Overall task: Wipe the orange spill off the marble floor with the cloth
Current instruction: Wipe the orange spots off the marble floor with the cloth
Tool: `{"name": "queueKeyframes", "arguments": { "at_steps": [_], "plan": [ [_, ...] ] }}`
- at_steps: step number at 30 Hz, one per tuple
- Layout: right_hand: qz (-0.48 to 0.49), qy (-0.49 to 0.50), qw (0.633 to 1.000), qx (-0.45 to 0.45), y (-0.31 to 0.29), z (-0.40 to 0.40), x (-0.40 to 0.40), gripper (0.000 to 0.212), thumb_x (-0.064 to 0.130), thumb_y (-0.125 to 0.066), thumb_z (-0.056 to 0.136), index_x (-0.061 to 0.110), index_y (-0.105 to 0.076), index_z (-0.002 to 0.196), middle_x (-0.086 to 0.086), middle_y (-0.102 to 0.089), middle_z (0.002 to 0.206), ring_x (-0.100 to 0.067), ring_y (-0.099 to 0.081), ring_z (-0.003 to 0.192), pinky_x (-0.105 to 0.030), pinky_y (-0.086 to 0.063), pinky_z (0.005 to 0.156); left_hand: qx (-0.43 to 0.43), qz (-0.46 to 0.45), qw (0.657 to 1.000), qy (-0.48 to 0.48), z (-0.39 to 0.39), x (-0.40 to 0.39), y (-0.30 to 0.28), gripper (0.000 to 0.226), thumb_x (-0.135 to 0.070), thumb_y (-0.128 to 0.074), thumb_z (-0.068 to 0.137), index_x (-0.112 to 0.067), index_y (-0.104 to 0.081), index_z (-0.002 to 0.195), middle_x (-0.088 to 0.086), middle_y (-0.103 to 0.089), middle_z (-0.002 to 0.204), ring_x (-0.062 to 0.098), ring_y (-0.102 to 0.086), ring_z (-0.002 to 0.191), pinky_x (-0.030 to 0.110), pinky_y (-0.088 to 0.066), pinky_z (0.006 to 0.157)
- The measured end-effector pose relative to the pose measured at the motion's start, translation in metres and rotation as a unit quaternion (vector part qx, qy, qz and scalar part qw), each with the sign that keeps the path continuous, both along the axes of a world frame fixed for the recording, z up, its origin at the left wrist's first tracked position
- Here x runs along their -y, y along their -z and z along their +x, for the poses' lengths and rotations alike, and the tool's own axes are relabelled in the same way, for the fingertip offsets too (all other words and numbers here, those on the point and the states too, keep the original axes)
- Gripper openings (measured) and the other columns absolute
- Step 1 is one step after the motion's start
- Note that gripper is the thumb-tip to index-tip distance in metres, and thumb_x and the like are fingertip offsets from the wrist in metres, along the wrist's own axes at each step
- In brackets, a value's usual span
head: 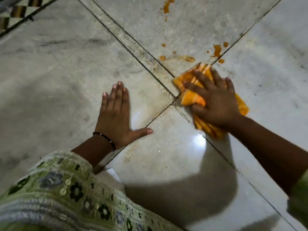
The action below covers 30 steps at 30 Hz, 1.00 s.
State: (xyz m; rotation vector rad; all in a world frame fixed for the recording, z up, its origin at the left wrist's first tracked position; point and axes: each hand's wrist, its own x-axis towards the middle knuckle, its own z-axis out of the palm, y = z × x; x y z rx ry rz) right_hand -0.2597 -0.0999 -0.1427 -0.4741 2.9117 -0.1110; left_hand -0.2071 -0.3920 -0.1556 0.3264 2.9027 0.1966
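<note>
Orange cloth (191, 97) lies on the marble floor (66, 64) under our right hand (216, 104), fingers spread flat pressing it, orange spill (190, 58) just beyond the fingertips; our left hand (116, 117) rests flat, fingers straight, holding nothing.

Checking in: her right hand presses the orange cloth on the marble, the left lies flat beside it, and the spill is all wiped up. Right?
Not quite: the head view shows orange spill remaining beyond the cloth. The right hand presses it on the marble floor; the left hand lies flat.
</note>
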Motion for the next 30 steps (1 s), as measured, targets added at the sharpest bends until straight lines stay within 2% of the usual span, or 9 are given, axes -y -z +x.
{"name": "queueKeyframes", "arguments": {
  "at_steps": [2,4,9,11,15,19,25,28,30],
  "plan": [
    [-0.011,0.115,0.993,-0.008,0.003,-0.034,0.014,0.070,0.068,-0.031,0.077,0.050,-0.024,0.145,0.007,-0.009,0.161,-0.033,0.001,0.147,-0.066,-0.004,0.111,0.002,-0.005,1.000,0.004,0.000,-0.002,-0.001,0.134,-0.096,-0.017,0.062,0.007,-0.011,0.147,0.025,-0.002,0.156,0.035,-0.001,0.146,0.053,-0.003,0.118],
    [-0.005,0.156,0.988,-0.007,0.005,-0.056,0.045,0.066,0.067,-0.033,0.084,0.047,-0.022,0.146,0.004,-0.006,0.162,-0.035,0.006,0.147,-0.066,0.003,0.109,0.004,-0.011,1.000,0.006,-0.001,-0.002,0.000,0.134,-0.096,-0.016,0.062,0.007,-0.011,0.146,0.026,-0.003,0.156,0.036,-0.002,0.146,0.053,-0.004,0.117],
    [-0.012,-0.062,0.997,-0.034,0.006,-0.003,0.057,0.073,0.066,-0.023,0.079,0.043,-0.022,0.148,0.005,-0.008,0.161,-0.032,0.007,0.147,-0.063,0.003,0.111,-0.003,-0.002,1.000,0.022,-0.004,-0.004,0.003,0.131,-0.094,-0.020,0.063,0.006,-0.013,0.147,0.026,-0.006,0.156,0.037,-0.006,0.145,0.056,-0.006,0.116],
    [0.000,-0.066,0.997,-0.043,0.008,0.020,0.022,0.073,0.065,-0.029,0.079,0.042,-0.024,0.148,0.005,-0.013,0.161,-0.029,0.001,0.148,-0.062,-0.002,0.112,-0.014,0.019,0.999,0.042,-0.011,-0.011,0.001,0.129,-0.093,-0.023,0.065,0.006,-0.012,0.147,0.025,-0.006,0.156,0.036,-0.006,0.145,0.056,-0.007,0.116],
    [0.024,0.087,0.996,-0.029,0.006,-0.008,-0.029,0.078,0.069,-0.026,0.075,0.044,-0.019,0.148,0.006,-0.011,0.161,-0.029,-0.001,0.148,-0.064,-0.008,0.112,-0.044,0.033,0.993,0.102,-0.036,-0.032,-0.004,0.127,-0.092,-0.023,0.067,0.005,-0.009,0.148,0.022,-0.003,0.157,0.033,-0.003,0.146,0.050,-0.002,0.118],
    [-0.001,0.211,0.977,-0.016,0.006,-0.074,-0.002,0.077,0.070,-0.027,0.078,0.040,-0.020,0.149,0.003,-0.008,0.162,-0.033,0.004,0.147,-0.066,-0.001,0.110,-0.053,0.029,0.994,0.086,-0.072,-0.048,0.001,0.126,-0.092,-0.019,0.065,0.002,-0.005,0.149,0.020,0.001,0.158,0.031,0.001,0.147,0.047,0.002,0.118],
    [-0.014,0.000,0.999,-0.039,0.010,-0.006,0.015,0.075,0.066,-0.030,0.080,0.039,-0.024,0.149,0.005,-0.014,0.161,-0.031,-0.001,0.148,-0.064,-0.005,0.111,-0.035,-0.006,0.999,0.016,-0.080,-0.057,0.007,0.128,-0.092,-0.017,0.067,0.008,-0.015,0.146,0.027,-0.008,0.155,0.038,-0.010,0.145,0.054,-0.009,0.115],
    [0.008,0.065,0.998,-0.018,0.004,0.008,-0.036,0.076,0.067,-0.032,0.077,0.040,-0.027,0.148,0.005,-0.018,0.159,-0.031,-0.007,0.147,-0.065,-0.011,0.111,-0.015,-0.007,1.000,0.006,-0.082,-0.058,0.003,0.128,-0.093,-0.018,0.065,0.007,-0.013,0.146,0.025,-0.006,0.156,0.036,-0.007,0.145,0.054,-0.008,0.116],
    [0.020,0.164,0.986,-0.007,0.004,-0.019,-0.053,0.079,0.068,-0.027,0.075,0.041,-0.021,0.149,0.004,-0.013,0.161,-0.030,-0.001,0.148,-0.065,-0.004,0.112,-0.005,-0.011,1.000,0.004,-0.082,-0.058,0.002,0.128,-0.093,-0.018,0.066,0.006,-0.012,0.147,0.024,-0.004,0.157,0.035,-0.005,0.146,0.053,-0.008,0.117]
  ]
}}
